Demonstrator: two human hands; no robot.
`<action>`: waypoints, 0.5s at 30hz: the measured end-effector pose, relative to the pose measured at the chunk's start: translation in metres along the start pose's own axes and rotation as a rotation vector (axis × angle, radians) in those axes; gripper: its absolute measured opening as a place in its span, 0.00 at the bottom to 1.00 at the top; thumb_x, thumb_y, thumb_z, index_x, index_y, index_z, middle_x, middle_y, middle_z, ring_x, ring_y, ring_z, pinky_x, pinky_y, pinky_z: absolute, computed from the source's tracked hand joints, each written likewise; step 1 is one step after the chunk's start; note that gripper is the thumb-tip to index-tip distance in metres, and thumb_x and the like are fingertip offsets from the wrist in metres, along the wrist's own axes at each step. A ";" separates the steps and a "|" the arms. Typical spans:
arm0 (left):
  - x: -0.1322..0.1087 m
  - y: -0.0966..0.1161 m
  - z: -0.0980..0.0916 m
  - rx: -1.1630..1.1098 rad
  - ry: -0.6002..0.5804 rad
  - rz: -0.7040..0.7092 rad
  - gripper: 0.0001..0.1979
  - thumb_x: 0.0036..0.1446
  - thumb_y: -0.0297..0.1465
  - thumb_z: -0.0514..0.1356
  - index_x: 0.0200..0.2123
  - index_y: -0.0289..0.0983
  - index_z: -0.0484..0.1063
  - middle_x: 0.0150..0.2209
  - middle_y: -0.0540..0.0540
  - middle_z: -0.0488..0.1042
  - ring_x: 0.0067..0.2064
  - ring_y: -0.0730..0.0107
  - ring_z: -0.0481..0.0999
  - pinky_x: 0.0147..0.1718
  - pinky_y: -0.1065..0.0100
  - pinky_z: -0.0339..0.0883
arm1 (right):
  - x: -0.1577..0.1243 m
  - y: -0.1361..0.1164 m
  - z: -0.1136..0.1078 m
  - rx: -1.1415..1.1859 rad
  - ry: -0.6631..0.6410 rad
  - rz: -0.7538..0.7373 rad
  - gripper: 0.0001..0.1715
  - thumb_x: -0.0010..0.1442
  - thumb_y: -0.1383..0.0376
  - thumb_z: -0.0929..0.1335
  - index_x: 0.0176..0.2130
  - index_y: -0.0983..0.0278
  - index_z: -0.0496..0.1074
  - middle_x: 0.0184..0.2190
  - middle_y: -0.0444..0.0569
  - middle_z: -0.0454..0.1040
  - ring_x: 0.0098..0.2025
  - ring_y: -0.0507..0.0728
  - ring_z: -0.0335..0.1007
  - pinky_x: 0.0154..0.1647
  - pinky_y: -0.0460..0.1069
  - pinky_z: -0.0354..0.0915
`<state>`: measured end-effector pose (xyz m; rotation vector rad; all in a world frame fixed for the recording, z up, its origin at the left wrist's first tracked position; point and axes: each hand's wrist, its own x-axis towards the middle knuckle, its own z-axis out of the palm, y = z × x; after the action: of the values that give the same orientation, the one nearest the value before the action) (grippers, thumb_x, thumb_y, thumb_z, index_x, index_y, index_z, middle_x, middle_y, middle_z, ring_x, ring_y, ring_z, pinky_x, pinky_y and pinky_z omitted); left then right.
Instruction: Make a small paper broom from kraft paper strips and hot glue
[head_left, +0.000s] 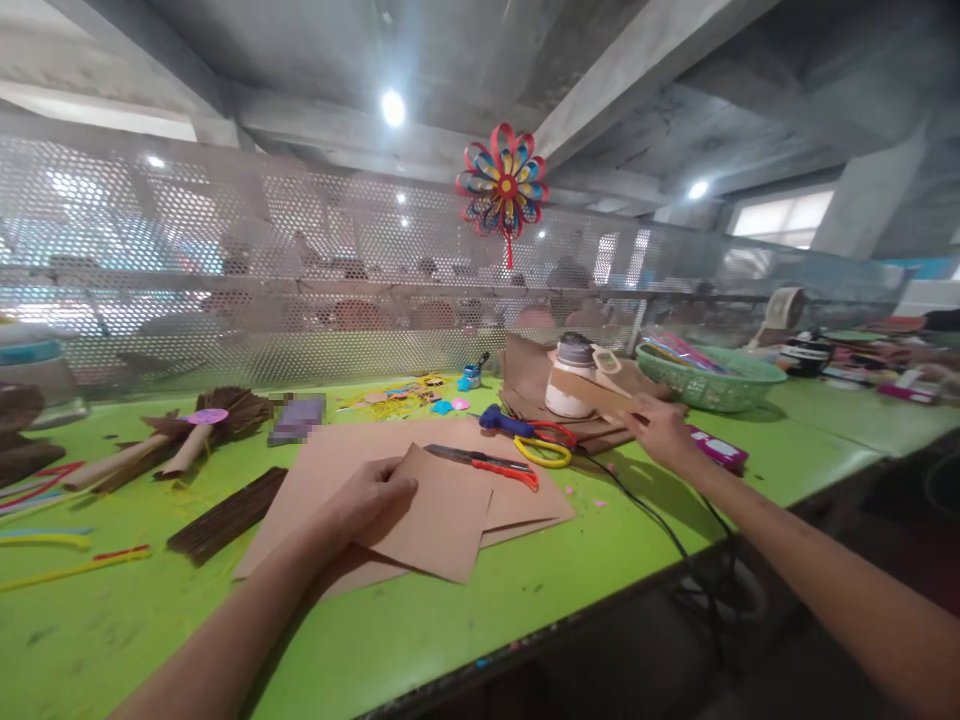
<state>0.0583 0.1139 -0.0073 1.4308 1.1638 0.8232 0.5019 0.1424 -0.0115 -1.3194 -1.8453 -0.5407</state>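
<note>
My left hand [369,497] grips a folded sheet of brown kraft paper [442,520] by its left edge, lifting it off a larger pile of brown sheets [337,455] on the green table [525,590]. My right hand [658,428] reaches far right and pinches a strip of brown card [592,392] in front of a white glue jar [570,385]. Scissors with red handles [487,463] lie on the sheets between my hands. A second pair with red and yellow handles [544,445] lies beside them.
A green basket [709,378] stands right of the jar. A blue glue gun [506,422] trails a black cord [660,520] over the table's edge. Brown sticks [225,515], paper brooms [187,440] and coloured strips [52,540] lie left. A mesh screen [300,270] carries a paper pinwheel [502,190].
</note>
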 end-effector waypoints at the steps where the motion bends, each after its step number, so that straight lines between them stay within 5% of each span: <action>1: 0.001 -0.001 0.000 0.011 -0.006 0.002 0.19 0.45 0.36 0.63 0.40 0.32 0.73 0.32 0.41 0.79 0.30 0.58 0.78 0.27 0.64 0.69 | -0.010 0.008 -0.014 0.003 -0.020 -0.014 0.15 0.61 0.61 0.62 0.34 0.65 0.75 0.32 0.53 0.76 0.35 0.58 0.72 0.38 0.50 0.66; 8: 0.001 0.003 0.001 0.034 0.023 0.021 0.18 0.44 0.35 0.63 0.40 0.32 0.74 0.31 0.42 0.79 0.30 0.59 0.78 0.27 0.66 0.69 | -0.096 0.056 -0.089 -0.075 -0.317 -0.053 0.21 0.53 0.71 0.61 0.42 0.59 0.77 0.43 0.53 0.76 0.45 0.60 0.73 0.45 0.53 0.69; 15: 0.002 0.005 0.004 0.064 0.077 0.054 0.14 0.42 0.33 0.64 0.35 0.33 0.75 0.27 0.44 0.78 0.27 0.61 0.76 0.23 0.68 0.67 | -0.098 0.051 -0.063 -0.172 -0.355 -0.007 0.24 0.53 0.75 0.60 0.42 0.60 0.78 0.42 0.54 0.76 0.44 0.60 0.73 0.45 0.52 0.68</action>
<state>0.0634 0.1147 -0.0034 1.4997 1.2241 0.8924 0.5854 0.0582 -0.0569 -1.6067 -2.1277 -0.5011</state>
